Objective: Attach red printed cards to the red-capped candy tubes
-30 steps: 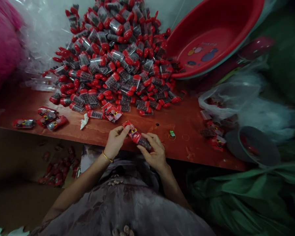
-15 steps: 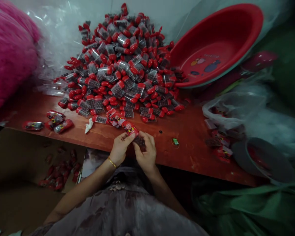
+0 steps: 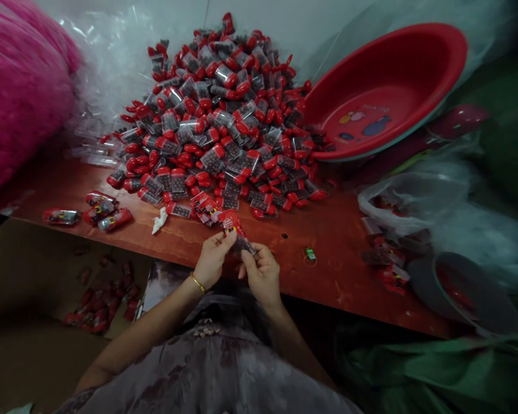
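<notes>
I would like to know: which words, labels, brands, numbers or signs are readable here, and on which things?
None reads with certainty.
Red basin: lettering too blurred.
Held red packet: print too small.
Red cards beyond it: print too blurred.
Packets at left: print too small.

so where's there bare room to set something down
Mostly bare: the table between right hand and the red packets by the grey bowl, around a green item; a smaller patch between white scrap and left hand. Crowded: around the tube pile and plastic bag.
</notes>
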A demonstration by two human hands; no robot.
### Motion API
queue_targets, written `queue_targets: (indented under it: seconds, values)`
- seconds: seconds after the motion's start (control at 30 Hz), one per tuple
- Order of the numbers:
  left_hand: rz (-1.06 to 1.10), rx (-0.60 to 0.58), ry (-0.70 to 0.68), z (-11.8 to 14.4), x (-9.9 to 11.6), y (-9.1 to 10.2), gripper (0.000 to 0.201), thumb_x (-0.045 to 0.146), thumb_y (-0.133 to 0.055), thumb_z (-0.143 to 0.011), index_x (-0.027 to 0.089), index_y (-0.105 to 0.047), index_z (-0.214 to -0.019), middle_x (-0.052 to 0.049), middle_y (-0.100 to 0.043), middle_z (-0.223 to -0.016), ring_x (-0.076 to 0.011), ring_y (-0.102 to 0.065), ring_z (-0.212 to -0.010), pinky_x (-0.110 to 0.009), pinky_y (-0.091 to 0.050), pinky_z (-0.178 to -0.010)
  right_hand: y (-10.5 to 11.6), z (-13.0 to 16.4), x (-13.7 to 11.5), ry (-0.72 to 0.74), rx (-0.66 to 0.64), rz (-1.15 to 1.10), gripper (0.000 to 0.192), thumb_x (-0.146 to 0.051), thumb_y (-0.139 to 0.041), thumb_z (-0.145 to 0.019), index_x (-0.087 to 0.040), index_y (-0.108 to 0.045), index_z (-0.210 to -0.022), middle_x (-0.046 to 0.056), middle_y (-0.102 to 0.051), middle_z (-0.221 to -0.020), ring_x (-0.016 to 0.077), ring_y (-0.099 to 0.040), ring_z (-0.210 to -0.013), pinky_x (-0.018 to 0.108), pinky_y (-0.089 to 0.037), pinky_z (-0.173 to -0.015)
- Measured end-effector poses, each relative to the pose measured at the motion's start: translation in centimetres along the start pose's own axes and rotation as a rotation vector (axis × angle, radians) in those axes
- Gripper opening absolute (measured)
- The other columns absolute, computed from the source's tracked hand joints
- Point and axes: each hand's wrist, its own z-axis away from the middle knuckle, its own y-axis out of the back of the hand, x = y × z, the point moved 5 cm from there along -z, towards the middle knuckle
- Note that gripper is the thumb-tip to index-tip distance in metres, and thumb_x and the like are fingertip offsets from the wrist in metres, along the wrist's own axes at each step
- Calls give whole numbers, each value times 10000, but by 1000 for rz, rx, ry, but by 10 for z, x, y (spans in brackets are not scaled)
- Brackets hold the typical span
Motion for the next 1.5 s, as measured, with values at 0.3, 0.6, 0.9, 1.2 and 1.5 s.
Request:
queue_targets:
  seconds: [0.3,0.6,0.9,1.2,1.5]
  values:
    - [94,16,140,-2,-6,23,400,443,-816,-503,143,-586,-635,3,-613,-581,-90,-575,-546,-210,-461,-589,-17,-33,4,110,-131,407,398,-544,-567,-748,-197,-493,-569,-44,-510,-465,92,-462,-429,212,-382,-442]
    - [383,473,-175,-10,78,117,363,525,-483,-828,184,-604,-860,-68,-700,-928,-155,-651,-921,-271,-498,-798,17,-96,-8,486,129,1172,356,-265,-517,-826,-136,-560,-1156,181,-520,-1290,345,-416,-1166,534,-327,-927]
    - [-1092,268,-702,-29,80,47,345,361,-652,-725,241,-667,-1048,-85,-465,-1395,-326,-260,-1366,-496,-168,-1106,37,-46,18,722,-5,1129,412,-10,-411,-742,-210,-614,-1040,39,-641,-1172,229,-463,-1198,489,-235,-1057]
    - [-1620,276,-718,-60,67,43,255,335,-496,-844,268,-722,-941,-89,-533,-1332,-349,-251,-1365,-570,-119,-1078,5,-37,-4,814,60,945,204,-193,-507,-841,-209,-633,-1000,71,-668,-1101,228,-527,-1110,418,-341,-982]
    - [-1674,304,-728,-53,60,52,415,283,-379,-892,188,-538,-1263,-110,-494,-1366,-296,-355,-1326,-520,-211,-1080,-76,-83,9,509,-181,1162,374,-306,-380,-933,-243,-534,-1267,73,-445,-1409,310,-300,-1308,514,-241,-1019]
